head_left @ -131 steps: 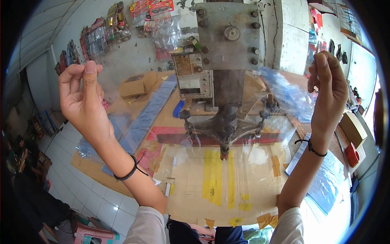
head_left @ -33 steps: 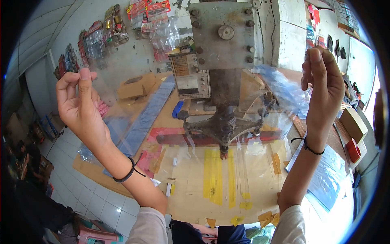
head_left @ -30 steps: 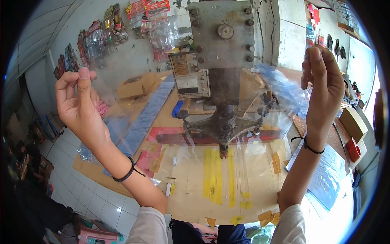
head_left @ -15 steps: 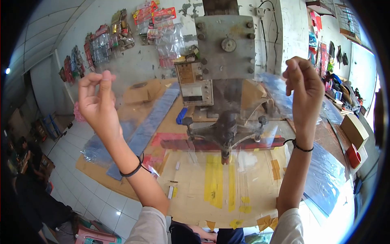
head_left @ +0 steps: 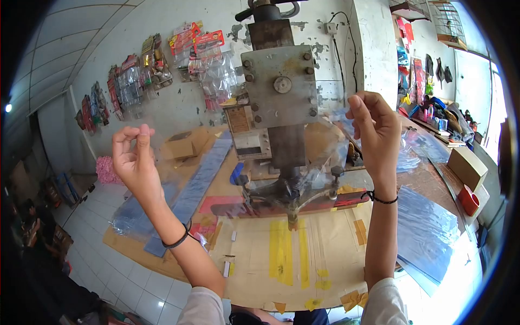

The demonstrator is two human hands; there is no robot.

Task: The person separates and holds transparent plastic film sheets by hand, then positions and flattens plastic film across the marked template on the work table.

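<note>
Both arms are raised, and a clear plastic sheet (head_left: 324, 177) stretches between them, showing only as haze and glints. My left hand (head_left: 135, 154) pinches its left side with thumb and fingertips. On the other side my right hand (head_left: 375, 127) is closed in a similar pinch. Behind the sheet stands a press machine (head_left: 281, 86) with a grey bolted plate and a dark spider-shaped head. Below the head lies a tan work board (head_left: 249, 265) bearing yellow tape strips (head_left: 280, 254). A long dark red bar (head_left: 336, 200) crosses under the head.
Blue-tinted plastic sheets lie in a strip (head_left: 197, 187) at left and a stack (head_left: 428, 233) at right. A cardboard box (head_left: 467, 169) and red tape roll (head_left: 468, 200) sit at the far right. Packaged goods (head_left: 130, 81) hang on the wall. A person (head_left: 59, 276) is at lower left.
The view has tilted up and shifted, so the machine appears lower and more to the left. My right hand sits lower and nearer the machine; my left hand is also lower. Both pinches persist.
</note>
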